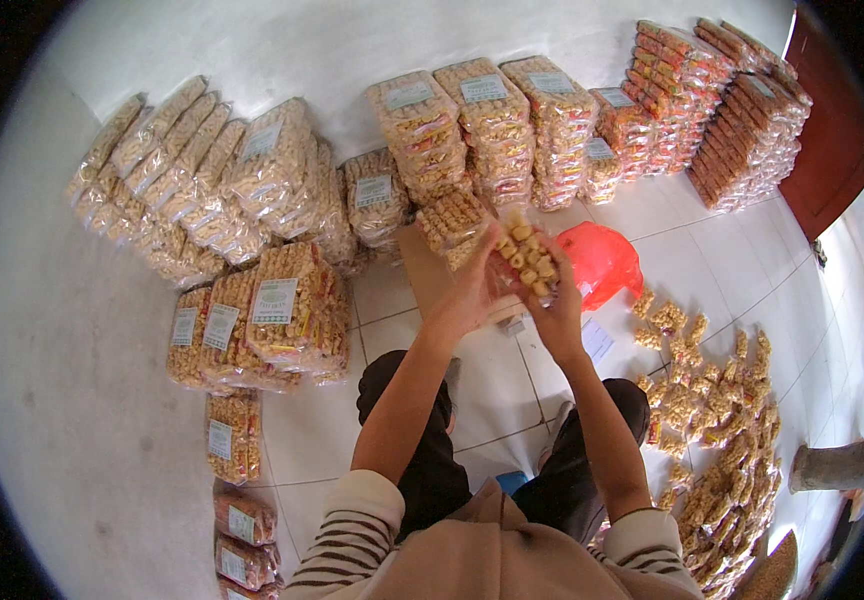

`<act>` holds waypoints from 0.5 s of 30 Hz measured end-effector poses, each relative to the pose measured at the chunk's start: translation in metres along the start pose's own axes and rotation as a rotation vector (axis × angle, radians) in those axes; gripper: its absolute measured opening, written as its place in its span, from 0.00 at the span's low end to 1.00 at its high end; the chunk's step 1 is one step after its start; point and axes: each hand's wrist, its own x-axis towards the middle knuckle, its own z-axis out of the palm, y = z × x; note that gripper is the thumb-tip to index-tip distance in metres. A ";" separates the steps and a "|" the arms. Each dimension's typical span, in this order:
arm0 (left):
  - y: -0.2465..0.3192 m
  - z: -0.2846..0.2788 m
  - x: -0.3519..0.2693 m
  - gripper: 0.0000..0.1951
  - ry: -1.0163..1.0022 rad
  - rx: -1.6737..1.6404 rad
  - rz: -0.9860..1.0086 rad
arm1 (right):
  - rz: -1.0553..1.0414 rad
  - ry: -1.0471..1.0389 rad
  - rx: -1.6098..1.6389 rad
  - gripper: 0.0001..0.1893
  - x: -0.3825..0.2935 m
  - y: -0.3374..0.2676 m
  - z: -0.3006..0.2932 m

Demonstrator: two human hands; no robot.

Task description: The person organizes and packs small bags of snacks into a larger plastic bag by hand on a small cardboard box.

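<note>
Between my two hands is a small clear plastic packet of pale yellow puffed snacks (528,257). My left hand (477,289) grips its left side, and my right hand (558,300) holds it from the right and below. Just behind my left hand, a larger clear bag of packed snacks (451,221) rests on a piece of brown cardboard (421,274). Right of my right hand, a red plastic bag (601,262) lies bunched on the white tiled floor (503,367).
Tall stacks of labelled snack bags (484,127) line the wall, with further stacks (274,307) at the left. Many loose packets (724,450) are heaped at the right. A paper slip (597,340) lies near my right forearm. A dark red door (829,127) stands far right.
</note>
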 end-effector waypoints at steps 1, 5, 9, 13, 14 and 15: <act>0.003 0.008 -0.001 0.29 0.121 0.024 0.162 | -0.010 -0.045 -0.040 0.34 -0.004 0.004 0.002; 0.011 0.008 -0.004 0.20 0.335 0.077 0.379 | -0.016 -0.135 0.052 0.36 -0.010 -0.002 0.014; 0.012 0.014 -0.009 0.19 0.420 0.002 0.265 | -0.037 -0.156 0.127 0.42 -0.009 0.007 0.013; 0.012 0.007 -0.008 0.21 0.515 -0.075 0.144 | 0.031 -0.237 0.108 0.46 -0.011 0.005 0.016; 0.010 0.009 -0.007 0.22 0.544 -0.078 0.150 | 0.053 -0.247 0.114 0.46 -0.012 0.005 0.018; 0.008 0.011 -0.007 0.23 0.574 -0.079 0.155 | 0.036 -0.213 0.095 0.47 -0.012 0.009 0.018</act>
